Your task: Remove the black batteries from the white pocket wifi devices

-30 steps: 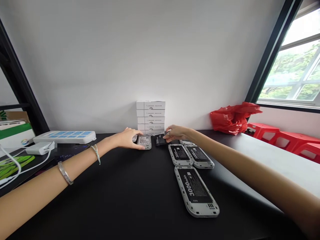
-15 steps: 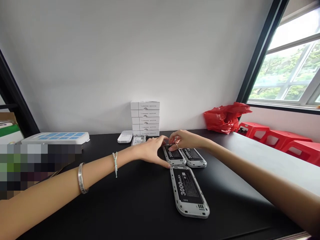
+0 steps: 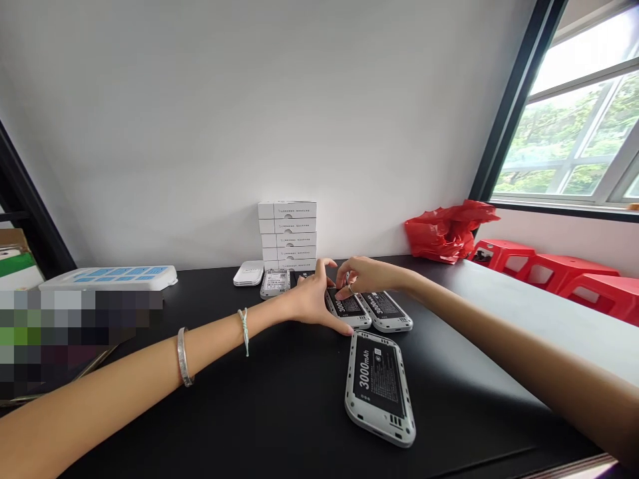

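Note:
My left hand [image 3: 315, 301] is spread, thumb and forefinger wide apart, at the left side of a white device with a black 3000mAh battery [image 3: 349, 307]. Its thumb tip touches the top edge of a nearer, similar open-backed device [image 3: 380, 379], which lies slightly turned. My right hand [image 3: 363, 274] is over the far end of the first device, fingers bent together in a pinch; what lies between the fingertips is hidden. Another device with a battery [image 3: 387, 311] lies close on the right, partly under my right hand.
Behind my left hand are an open device with a label [image 3: 275, 284], a short stack of white covers [image 3: 248, 273] and several stacked white boxes [image 3: 288, 234]. A white power strip-like case [image 3: 112, 276] lies left. A red plastic bag [image 3: 449, 233] and red stools [image 3: 574, 269] are right.
My left hand has shifted slightly right, its thumb now further along. The nearest device has turned, its far end moving right. My right hand stays nearly in place, fingers slightly lower.

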Demonstrator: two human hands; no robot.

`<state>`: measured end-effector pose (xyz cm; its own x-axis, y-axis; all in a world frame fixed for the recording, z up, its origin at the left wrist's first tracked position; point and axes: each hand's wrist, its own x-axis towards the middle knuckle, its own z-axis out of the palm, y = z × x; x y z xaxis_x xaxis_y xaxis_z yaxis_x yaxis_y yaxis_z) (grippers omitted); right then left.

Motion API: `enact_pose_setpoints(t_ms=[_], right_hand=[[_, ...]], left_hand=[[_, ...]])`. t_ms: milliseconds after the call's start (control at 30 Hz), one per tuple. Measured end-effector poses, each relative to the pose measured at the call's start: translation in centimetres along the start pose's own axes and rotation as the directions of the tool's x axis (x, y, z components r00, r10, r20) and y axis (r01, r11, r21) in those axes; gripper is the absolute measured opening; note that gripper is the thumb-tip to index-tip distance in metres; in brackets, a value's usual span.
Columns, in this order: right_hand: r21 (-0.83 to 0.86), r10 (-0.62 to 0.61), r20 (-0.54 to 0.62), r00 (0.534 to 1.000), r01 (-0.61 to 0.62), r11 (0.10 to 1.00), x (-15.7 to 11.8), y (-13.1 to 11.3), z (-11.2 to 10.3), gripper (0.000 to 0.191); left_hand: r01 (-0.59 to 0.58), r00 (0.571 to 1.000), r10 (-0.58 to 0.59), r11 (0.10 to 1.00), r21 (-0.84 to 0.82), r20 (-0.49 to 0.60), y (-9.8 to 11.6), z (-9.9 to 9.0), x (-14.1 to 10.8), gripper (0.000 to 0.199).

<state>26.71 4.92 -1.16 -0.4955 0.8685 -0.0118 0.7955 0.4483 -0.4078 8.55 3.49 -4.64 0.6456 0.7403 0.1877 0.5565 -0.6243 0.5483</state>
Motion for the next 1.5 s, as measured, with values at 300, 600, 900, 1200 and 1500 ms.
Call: enact_pose_setpoints(t_ms=[300, 600, 900, 1200, 1500], right_hand=[[0.135, -0.223, -0.194, 0.955, 0.252, 0.958, -1.2, -2.1, -1.7, 0.035], [0.645, 0.143, -0.244, 0.959, 0.050, 0.763, 5.4, -0.3, -2.7, 0.054], [0.502, 0.111, 0.022, 0.994, -0.107, 0.858, 10.0, 1.7, 1.0, 0.052], [0.274, 0.086, -0.189, 0.978, -0.032, 0.961, 8.4, 1.2, 1.4, 0.040], [-0.049, -0.065, -0.227, 0.972, 0.055, 0.997, -6.6, -1.9, 1.3, 0.023]], left_hand=[[-0.092, 0.977, 0.124, 0.979, 0.179, -0.171, 0.4, -3.0, -0.7, 0.106], [0.074, 0.990, -0.063, 0.993, 0.092, -0.126, -6.2, -9.4, -3.8, 0.081], [0.105, 0.994, -0.098, 0.963, 0.250, -0.041, -7.7, -9.8, -4.7, 0.074], [-0.068, 0.995, 0.074, 0.992, 0.107, -0.059, 0.4, -4.8, -5.7, 0.059], [0.024, 0.980, 0.013, 0.982, -0.185, 0.197, 4.8, 1.3, -7.2, 0.101]])
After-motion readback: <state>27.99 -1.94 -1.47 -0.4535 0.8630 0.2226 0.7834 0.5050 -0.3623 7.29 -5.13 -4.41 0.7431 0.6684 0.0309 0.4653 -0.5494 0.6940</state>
